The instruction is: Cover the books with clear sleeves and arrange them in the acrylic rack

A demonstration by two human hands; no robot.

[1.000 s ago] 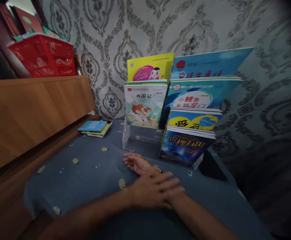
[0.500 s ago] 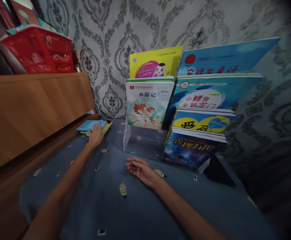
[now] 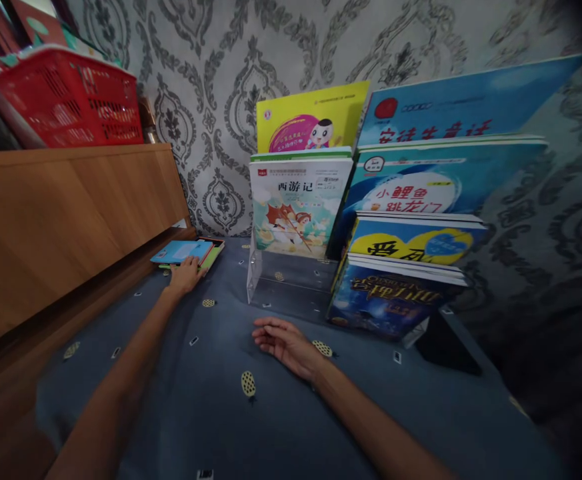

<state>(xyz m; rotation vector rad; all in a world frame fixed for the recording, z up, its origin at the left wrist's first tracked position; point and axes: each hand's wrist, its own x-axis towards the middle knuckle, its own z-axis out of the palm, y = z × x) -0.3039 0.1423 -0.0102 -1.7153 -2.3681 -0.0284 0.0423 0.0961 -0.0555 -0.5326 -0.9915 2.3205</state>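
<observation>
My left hand (image 3: 185, 277) reaches to a small stack of thin books at the back left of the cloth. Its fingers are apart and touch the near edge of the blue book (image 3: 181, 251) on top; no firm grip shows. Beneath that one a green-edged book (image 3: 213, 255) sticks out to the right. My right hand (image 3: 288, 347) is held low over the cloth, palm turned inward, fingers loosely bent with nothing in them. Beyond it stands a clear acrylic book rack (image 3: 291, 291). A white-and-green picture book (image 3: 298, 207) leans upright in its left side.
In the rack's right column stand several books, with a dark blue book (image 3: 391, 297) at the front. Behind the white one rises a yellow book (image 3: 311, 117). A wooden cabinet (image 3: 71, 220) borders the left, bearing a red basket (image 3: 71, 97). Patterned grey cloth (image 3: 205, 373) covers the surface.
My left hand has slid back from the top of the blue book to its near edge. My right hand stays about where it was. The view has shifted slightly.
</observation>
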